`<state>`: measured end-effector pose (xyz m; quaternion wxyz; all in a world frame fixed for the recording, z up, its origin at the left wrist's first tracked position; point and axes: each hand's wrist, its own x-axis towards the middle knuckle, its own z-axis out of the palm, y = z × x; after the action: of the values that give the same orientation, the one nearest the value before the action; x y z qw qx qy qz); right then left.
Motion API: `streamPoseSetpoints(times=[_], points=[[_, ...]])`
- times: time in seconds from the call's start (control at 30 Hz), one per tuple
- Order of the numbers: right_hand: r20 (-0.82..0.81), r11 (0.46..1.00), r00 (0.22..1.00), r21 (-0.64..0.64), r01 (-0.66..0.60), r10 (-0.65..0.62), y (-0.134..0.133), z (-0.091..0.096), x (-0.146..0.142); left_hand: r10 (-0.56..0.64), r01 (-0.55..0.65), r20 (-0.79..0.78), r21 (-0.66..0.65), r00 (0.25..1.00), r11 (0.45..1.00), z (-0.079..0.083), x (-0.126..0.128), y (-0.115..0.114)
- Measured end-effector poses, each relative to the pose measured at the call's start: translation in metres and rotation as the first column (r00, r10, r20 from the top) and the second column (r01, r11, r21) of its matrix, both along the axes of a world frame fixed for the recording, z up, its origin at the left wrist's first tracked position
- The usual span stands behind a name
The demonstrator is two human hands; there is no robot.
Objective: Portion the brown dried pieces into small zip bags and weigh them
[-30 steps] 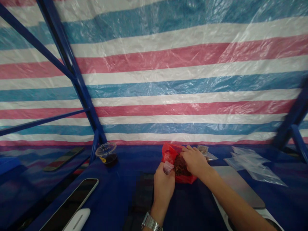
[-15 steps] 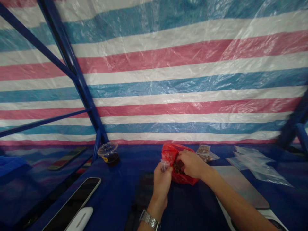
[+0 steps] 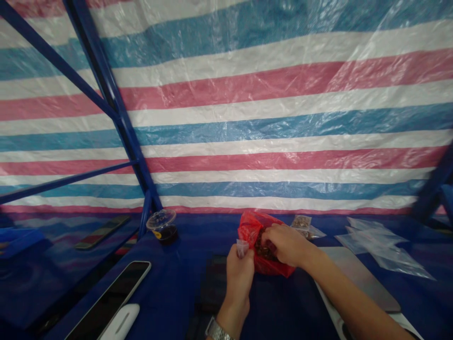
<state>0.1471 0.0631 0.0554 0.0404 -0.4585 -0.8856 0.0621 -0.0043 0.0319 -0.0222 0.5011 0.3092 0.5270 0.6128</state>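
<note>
A red plastic bag (image 3: 274, 267) lies open on the blue table, with small brown pieces (image 3: 262, 249) inside its mouth. My right hand (image 3: 285, 243) reaches into the bag, its fingers bent together among the brown pieces; what they pinch, if anything, is hidden. Just left of the bag, my left hand (image 3: 239, 264) is closed around a small clear zip bag (image 3: 242, 247), whose top sticks up above the fingers. Behind my right hand lie small filled zip bags (image 3: 302, 222) holding similar brown pieces.
Several flat zip bags (image 3: 385, 243) lie at the right, beside a grey laptop-like slab (image 3: 357, 278) under my right forearm. At the left are a lidded cup of dark liquid (image 3: 163, 229), a phone (image 3: 113, 297) and a white case (image 3: 122, 323). Striped sheeting (image 3: 247, 118) hangs behind.
My right hand stays inside the red bag, its fingers shifted slightly among the brown pieces. My left hand still holds the small zip bag. The whole view has shifted a little.
</note>
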Motion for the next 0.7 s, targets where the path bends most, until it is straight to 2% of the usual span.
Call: streamPoseSetpoints(times=[0.1,0.23,0.4,0.57,0.7], points=[[-0.009,0.999,0.999,0.001,-0.034,0.034,-0.003,0.000,-0.002,-0.044,0.044,0.012,-0.027,0.999,0.999,-0.001,0.005,-0.007],[-0.032,0.998,0.998,-0.034,-0.053,0.052,-0.006,0.002,-0.004,-0.097,0.100,0.074,-0.041,0.993,0.994,0.007,0.011,-0.017],[-0.085,0.994,0.996,-0.102,-0.036,0.027,-0.006,0.004,0.001,-0.082,0.086,0.085,-0.039,0.993,0.996,0.014,0.010,-0.019],[-0.196,0.971,0.981,-0.236,-0.041,-0.007,0.004,-0.001,0.012,-0.089,0.089,-0.023,0.024,0.996,0.996,0.010,0.008,-0.014],[-0.313,0.939,0.949,-0.335,-0.073,-0.038,0.013,-0.004,0.020,-0.015,0.048,-0.215,0.149,0.977,0.988,0.008,0.000,-0.011]])
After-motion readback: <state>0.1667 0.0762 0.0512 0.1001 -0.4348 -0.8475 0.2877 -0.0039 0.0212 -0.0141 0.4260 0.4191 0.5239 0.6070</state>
